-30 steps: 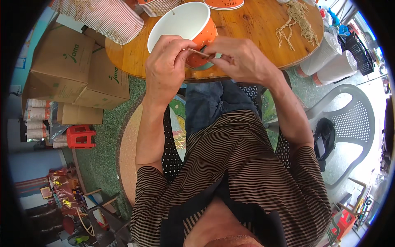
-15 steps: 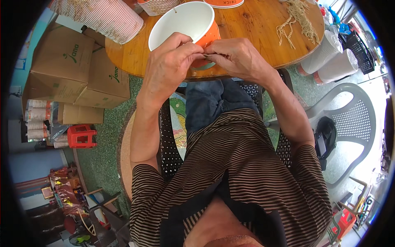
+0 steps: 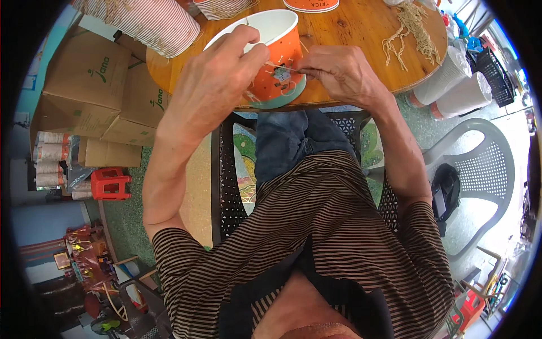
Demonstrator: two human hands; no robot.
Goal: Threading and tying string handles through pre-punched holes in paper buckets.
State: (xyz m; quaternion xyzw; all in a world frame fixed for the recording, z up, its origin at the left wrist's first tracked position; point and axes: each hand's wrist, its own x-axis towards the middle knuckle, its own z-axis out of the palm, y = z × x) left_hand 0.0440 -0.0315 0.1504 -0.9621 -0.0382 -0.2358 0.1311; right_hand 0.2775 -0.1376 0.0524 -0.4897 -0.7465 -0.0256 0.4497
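Observation:
An orange paper bucket (image 3: pixel 288 48) with a white inside, a teal base band and small printed figures stands tilted at the table's near edge. My left hand (image 3: pixel 217 73) is at its left side, fingers curled, with thumb and forefinger a little apart. A thin tan cord (image 3: pixel 280 66) runs across the bucket's front between my hands. Its left end disappears behind my left fingers. To the right of the bucket, my right hand (image 3: pixel 341 76) pinches the cord between thumb and forefinger. Another bit of cord shows at the rim near my left hand.
A tall stack of striped-rim buckets (image 3: pixel 149 22) lies at the table's far left. Loose tan cords (image 3: pixel 415 34) are heaped at the right of the wooden table (image 3: pixel 350 28). Cardboard boxes (image 3: pixel 84 73) stand left, a grey plastic chair (image 3: pixel 485 169) right.
My hands have drawn apart, the left one moving left and the right one slightly right. The bucket has come nearer, showing its printed front, with cord now visible between my hands.

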